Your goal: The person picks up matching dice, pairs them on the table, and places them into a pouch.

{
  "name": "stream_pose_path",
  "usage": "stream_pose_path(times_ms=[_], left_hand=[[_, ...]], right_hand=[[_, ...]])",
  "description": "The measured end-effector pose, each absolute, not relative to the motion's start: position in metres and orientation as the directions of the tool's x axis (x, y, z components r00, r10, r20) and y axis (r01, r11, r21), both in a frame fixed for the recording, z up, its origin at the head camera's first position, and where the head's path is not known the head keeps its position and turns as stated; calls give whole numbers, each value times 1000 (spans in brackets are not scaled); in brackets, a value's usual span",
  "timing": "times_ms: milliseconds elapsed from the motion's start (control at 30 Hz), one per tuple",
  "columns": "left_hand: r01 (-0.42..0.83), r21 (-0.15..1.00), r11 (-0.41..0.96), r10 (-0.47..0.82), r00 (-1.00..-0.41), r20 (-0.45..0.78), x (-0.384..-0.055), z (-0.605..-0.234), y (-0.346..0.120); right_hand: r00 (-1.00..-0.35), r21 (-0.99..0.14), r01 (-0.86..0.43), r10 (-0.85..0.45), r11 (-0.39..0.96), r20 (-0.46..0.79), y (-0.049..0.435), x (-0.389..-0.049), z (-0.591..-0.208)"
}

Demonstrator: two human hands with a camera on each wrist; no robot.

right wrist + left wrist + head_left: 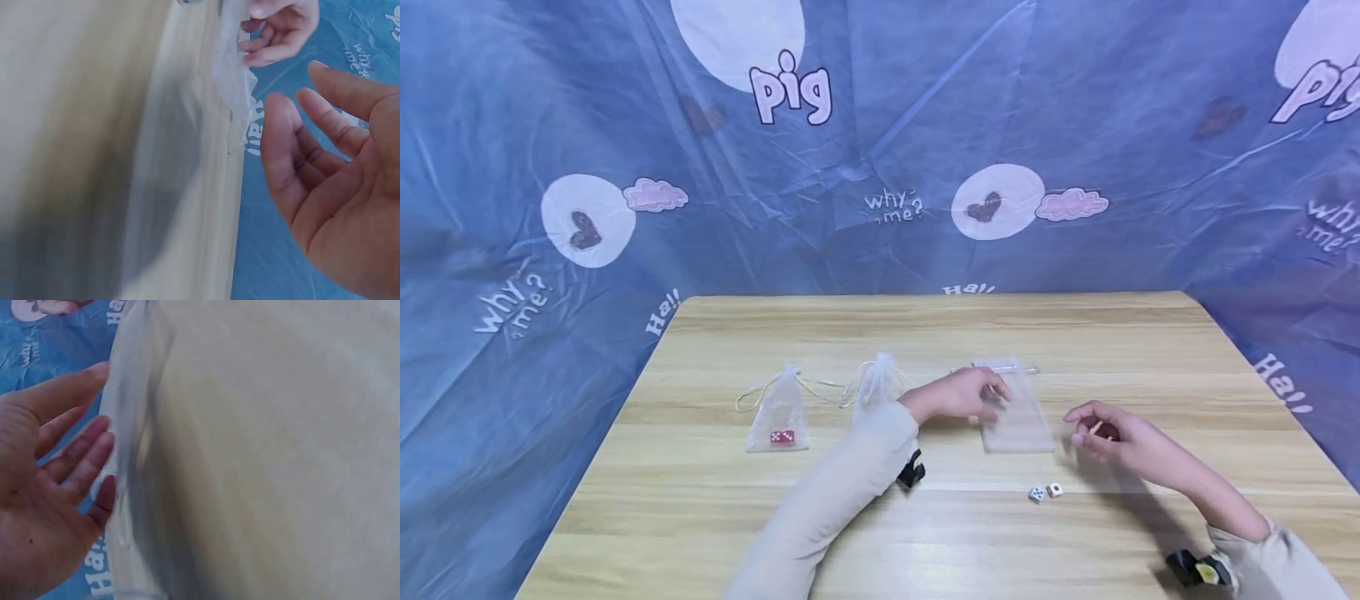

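Observation:
My left hand (962,393) hovers over the left side of a flat, sheer white drawstring bag (1021,421), fingers loosely bent. In the left wrist view nothing shows between the fingers (81,450). Just right of that bag is my right hand (1116,440), its fingers curved and apart; the right wrist view shows no thing in its grasp (340,162). Two white dice lie in front of the bag: a die with blue dots (1037,494) and a die showing one dark dot (1055,490).
Further left stands a cinched organza bag (784,412) with red dice (782,437) inside. Another cinched bag (878,383) is partly covered by my left sleeve (835,492), its contents hidden. A blue printed cloth (850,250) surrounds the wooden table (655,500).

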State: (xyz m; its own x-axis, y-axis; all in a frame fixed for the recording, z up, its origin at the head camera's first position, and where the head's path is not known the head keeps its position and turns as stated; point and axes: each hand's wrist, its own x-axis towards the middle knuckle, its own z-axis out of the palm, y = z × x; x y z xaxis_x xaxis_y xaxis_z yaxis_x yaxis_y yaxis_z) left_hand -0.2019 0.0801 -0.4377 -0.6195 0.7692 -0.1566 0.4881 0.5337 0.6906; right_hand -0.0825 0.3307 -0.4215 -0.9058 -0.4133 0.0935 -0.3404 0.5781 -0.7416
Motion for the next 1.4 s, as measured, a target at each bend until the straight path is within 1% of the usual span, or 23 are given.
stream_pose_path(times_ms=[100,200,300,400,500,600,667,767,867,1033,1200,1400], left_hand=[[486,698,526,733,-675,-83,-208,-430,73],[463,673,576,658,-752,-45,-213,-424,66],[425,607,671,574,-816,-64,-217,-420,61],[381,545,747,516,-849,-115,-217,-419,58],[361,484,797,487,-859,-161,-215,-421,57],[360,434,826,475,-859,-190,-214,-425,57],[356,422,834,469,-860,-201,-214,-426,58],[354,416,838,467,-859,-208,-214,-427,59],[356,425,833,475,-853,-217,-213,-428,61],[350,456,818,489,-841,-231,-213,-431,65],[328,486,810,482,-844,-234,-213,-430,68],[269,565,780,474,-843,-253,-212,-430,69]], right_hand=[[-912,-730,-329,-403,599,81,327,-94,-419],[-923,-730,-295,-382,617,50,325,-108,-417],[-937,-724,-246,-350,645,6,323,-121,-416],[-948,-716,-197,-317,670,-36,321,-132,-418],[-951,-704,-168,-302,690,-69,319,-142,-421],[-945,-684,-171,-314,709,-89,316,-153,-424],[-939,-676,-174,-328,716,-106,314,-160,-426],[-921,-700,-150,-356,698,-157,311,-169,-430],[-904,-727,-111,-372,678,-209,308,-174,-432],[-897,-730,-90,-374,677,-236,302,-176,-432],[-915,-727,-37,-316,686,-251,296,-177,-432],[-941,-727,-20,-258,686,-218,294,-178,-437]])
